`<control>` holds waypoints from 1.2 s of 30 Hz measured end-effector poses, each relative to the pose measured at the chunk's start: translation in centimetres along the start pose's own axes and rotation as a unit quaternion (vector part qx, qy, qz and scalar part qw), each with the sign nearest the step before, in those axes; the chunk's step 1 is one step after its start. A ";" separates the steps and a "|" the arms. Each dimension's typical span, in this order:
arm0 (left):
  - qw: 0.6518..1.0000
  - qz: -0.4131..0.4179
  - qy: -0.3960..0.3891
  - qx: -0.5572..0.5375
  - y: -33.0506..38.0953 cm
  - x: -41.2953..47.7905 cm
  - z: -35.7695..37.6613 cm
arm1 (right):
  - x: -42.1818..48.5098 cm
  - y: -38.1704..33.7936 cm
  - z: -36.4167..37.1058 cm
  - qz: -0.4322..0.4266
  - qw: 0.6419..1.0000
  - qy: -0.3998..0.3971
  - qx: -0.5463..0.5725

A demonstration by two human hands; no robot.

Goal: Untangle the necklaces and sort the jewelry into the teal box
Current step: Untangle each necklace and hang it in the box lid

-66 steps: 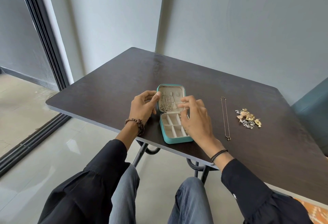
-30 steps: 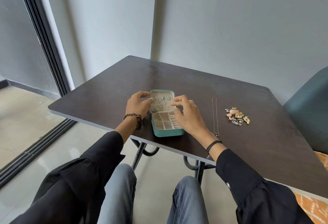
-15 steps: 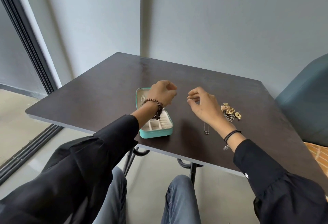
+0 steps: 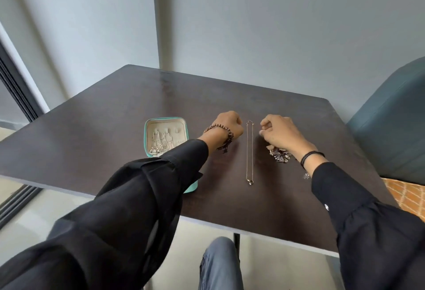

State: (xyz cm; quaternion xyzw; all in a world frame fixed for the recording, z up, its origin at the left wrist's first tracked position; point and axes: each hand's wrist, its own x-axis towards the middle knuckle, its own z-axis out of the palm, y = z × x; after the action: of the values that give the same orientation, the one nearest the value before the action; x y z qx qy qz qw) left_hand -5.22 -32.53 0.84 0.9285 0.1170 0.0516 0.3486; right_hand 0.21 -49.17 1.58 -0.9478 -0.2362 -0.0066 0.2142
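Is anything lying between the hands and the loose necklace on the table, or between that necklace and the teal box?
Nothing blocks the hands: the left hand and right hand flank the top of the necklace. Toward the teal box, the left forearm lies across the path and covers the tray half.

The dark wooden table (image 4: 128, 115) bears an open teal jewelry box (image 4: 147, 128), a thin straight chain necklace (image 4: 250, 151) — and a small jewelry heap (image 4: 279, 155) (partly hidden).

You have a single view, worn on your head, looking forward and steeply down over the dark table (image 4: 119, 128) from its near edge. It sits close above your sleeves, faces the grey wall beyond the table's far edge, and takes in floor below it.
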 end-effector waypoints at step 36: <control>0.997 0.011 -0.051 0.064 2.1 -2.0 -1.3 | -0.6 -5.4 -0.1 -0.092 0.977 -0.054 -0.185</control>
State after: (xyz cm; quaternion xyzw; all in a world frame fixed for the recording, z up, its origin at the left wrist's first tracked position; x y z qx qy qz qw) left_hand -7.01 -33.74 3.15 0.9515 0.0921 0.0006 0.2937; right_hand -2.73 -45.18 3.77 -0.9440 -0.3286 -0.0189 0.0209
